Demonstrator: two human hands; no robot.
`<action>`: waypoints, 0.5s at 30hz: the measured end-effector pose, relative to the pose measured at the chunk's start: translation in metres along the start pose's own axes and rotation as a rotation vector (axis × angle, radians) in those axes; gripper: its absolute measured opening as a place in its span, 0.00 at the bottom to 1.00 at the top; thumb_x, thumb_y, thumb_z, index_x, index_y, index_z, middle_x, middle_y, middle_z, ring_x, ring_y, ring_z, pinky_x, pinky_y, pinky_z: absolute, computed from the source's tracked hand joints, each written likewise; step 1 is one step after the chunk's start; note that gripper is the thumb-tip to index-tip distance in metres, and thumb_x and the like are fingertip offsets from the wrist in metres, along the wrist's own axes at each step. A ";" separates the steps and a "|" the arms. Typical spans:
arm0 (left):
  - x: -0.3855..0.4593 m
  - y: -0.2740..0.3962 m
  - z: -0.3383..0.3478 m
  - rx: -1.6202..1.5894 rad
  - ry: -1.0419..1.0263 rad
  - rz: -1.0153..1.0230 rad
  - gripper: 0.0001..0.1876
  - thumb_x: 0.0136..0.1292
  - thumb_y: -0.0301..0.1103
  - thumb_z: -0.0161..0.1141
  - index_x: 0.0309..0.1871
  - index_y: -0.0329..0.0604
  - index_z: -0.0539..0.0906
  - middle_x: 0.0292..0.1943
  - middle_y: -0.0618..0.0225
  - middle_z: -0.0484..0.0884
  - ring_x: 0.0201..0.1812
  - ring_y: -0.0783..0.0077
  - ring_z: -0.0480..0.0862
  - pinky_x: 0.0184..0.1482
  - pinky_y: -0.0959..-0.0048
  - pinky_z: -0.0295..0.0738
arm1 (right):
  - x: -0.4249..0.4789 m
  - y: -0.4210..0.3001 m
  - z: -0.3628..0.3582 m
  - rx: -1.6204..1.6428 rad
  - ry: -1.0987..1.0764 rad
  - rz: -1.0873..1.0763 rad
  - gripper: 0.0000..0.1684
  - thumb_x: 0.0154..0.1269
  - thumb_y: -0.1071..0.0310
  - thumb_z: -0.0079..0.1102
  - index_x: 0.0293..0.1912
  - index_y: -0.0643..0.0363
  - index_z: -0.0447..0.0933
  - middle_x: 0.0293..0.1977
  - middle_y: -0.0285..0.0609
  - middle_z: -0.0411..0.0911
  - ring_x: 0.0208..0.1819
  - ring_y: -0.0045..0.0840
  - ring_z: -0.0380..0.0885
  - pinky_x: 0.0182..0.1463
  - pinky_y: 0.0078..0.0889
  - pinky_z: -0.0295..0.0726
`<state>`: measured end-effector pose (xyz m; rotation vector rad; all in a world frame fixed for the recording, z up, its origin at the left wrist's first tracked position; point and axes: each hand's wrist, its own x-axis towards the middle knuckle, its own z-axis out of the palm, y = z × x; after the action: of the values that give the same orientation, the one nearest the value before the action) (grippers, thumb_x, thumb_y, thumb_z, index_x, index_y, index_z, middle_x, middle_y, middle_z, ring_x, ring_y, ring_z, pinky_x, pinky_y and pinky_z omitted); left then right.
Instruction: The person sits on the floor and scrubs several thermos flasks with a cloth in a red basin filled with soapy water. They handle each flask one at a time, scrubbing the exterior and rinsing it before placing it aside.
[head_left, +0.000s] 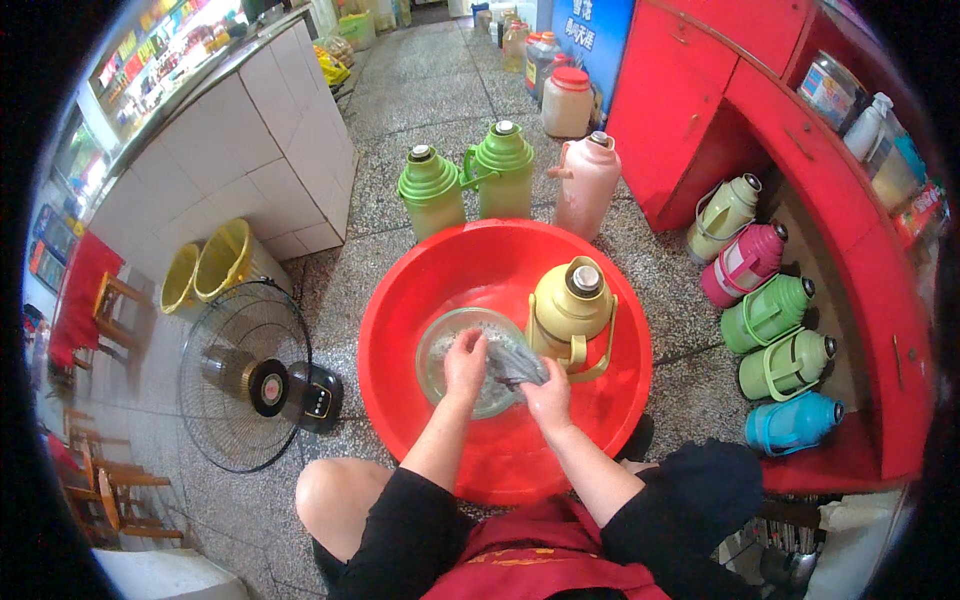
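A large red plastic basin (487, 469) stands on the floor in front of me. Inside it, on the left, is a clear bowl (431, 360) of sudsy water. My right hand (549, 394) grips one end of a wet grey cloth (517, 365) over the bowl's right side. My left hand (466, 366) is above the bowl at the cloth's left end, fingers bent; whether it pinches the cloth is unclear. A yellow thermos flask (559, 304) stands upright in the basin, just beyond my right hand, with a silvery stopper (586, 280) in its mouth.
Two green thermos flasks (506, 180) and a pink one (589, 184) stand behind the basin. Several more flasks (765, 315) line the red cabinet (847, 202) at right. A black floor fan (270, 386) and yellow-lined bins (225, 259) are at left. Lidded jars (567, 105) stand farther back.
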<state>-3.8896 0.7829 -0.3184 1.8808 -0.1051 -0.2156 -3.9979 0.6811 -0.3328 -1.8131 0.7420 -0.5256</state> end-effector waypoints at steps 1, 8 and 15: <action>-0.006 0.008 0.004 -0.009 -0.055 -0.066 0.16 0.61 0.39 0.54 0.45 0.37 0.79 0.38 0.59 0.82 0.41 0.69 0.81 0.45 0.72 0.73 | 0.002 -0.001 -0.009 0.050 0.013 0.013 0.27 0.38 0.73 0.63 0.44 0.66 0.72 0.42 0.51 0.73 0.46 0.41 0.72 0.52 0.35 0.71; -0.033 -0.004 0.057 0.052 -0.290 0.038 0.18 0.55 0.36 0.58 0.47 0.38 0.78 0.40 0.57 0.82 0.43 0.63 0.81 0.46 0.69 0.73 | 0.030 -0.023 -0.068 -0.259 0.288 -0.320 0.29 0.37 0.75 0.61 0.46 0.63 0.69 0.48 0.54 0.67 0.52 0.44 0.66 0.57 0.39 0.66; -0.044 -0.023 0.138 -0.199 -0.471 0.094 0.24 0.50 0.37 0.62 0.50 0.35 0.74 0.40 0.54 0.81 0.43 0.56 0.81 0.46 0.66 0.73 | 0.068 0.007 -0.052 -0.519 0.302 -0.305 0.27 0.35 0.72 0.64 0.40 0.59 0.67 0.41 0.50 0.67 0.48 0.45 0.67 0.53 0.43 0.67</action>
<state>-3.9618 0.6693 -0.3775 1.5929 -0.4744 -0.5805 -3.9857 0.5971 -0.3209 -2.3837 0.8648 -0.8821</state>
